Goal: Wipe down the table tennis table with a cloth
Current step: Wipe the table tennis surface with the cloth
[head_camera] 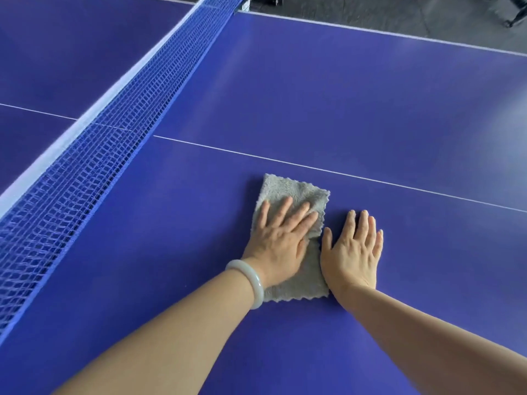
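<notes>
A folded grey cloth [293,192] lies flat on the blue table tennis table [342,104], just on my side of the white centre line. My left hand [281,240] presses down on the cloth with straight, spread fingers; a pale bangle sits on that wrist. My right hand [353,249] lies flat on the bare table right beside the cloth's right edge, fingers straight, its thumb touching the cloth's edge.
The blue net [114,143] with its white top band runs diagonally along the left. The white centre line [370,179] crosses beyond the cloth. The table's far white edge [399,35] borders a dark floor, where dark equipment stands at the top right.
</notes>
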`<action>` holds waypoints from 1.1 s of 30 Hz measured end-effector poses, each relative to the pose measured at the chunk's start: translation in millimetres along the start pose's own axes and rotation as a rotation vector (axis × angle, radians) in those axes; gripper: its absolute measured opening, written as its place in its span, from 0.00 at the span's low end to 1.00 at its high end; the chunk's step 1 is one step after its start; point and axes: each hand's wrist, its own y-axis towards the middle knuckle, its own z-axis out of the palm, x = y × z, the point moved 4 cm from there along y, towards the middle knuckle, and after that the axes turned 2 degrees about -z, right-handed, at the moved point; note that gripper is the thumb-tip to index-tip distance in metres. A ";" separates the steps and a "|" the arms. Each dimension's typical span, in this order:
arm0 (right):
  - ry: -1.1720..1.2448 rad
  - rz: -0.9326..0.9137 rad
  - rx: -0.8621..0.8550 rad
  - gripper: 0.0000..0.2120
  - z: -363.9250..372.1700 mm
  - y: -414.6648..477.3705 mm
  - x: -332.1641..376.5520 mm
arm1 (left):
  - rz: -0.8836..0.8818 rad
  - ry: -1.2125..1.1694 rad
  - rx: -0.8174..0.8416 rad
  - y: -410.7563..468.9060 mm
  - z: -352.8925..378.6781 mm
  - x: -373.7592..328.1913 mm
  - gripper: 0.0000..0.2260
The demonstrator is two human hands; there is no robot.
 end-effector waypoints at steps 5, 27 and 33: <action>-0.024 -0.001 0.013 0.35 1.1 -0.4 -0.3 | -0.297 0.057 -0.064 4.5 -11.6 97.5 0.24; 0.015 -0.018 -0.030 0.35 0.4 -0.4 3.3 | -0.485 0.005 -0.038 -118.0 -8.8 81.4 0.33; -0.207 -0.053 0.073 0.34 -4.0 -3.2 16.2 | -0.466 -0.015 -0.044 -115.3 -3.8 81.9 0.29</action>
